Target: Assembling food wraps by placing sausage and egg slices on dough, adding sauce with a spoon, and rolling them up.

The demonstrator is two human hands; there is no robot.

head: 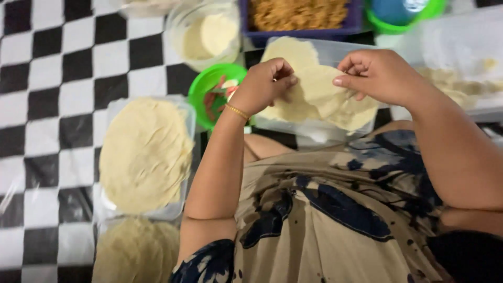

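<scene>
Both of my hands hold one thin, pale round pastry sheet (319,89) over a clear plastic tray (314,128) in front of me. My left hand (264,84), with a gold bracelet on the wrist, pinches the sheet's left side. My right hand (380,73) pinches its upper right edge. The sheet hangs folded and creased between them, and more pale sheets lie under it in the tray.
A stack of round sheets (144,152) fills a clear tray at the left, with another stack (136,251) below it. A green bowl (207,86), a jar of pale paste (207,34), a purple tub of brown filling (298,15) and a clear container (461,47) stand on the chequered floor.
</scene>
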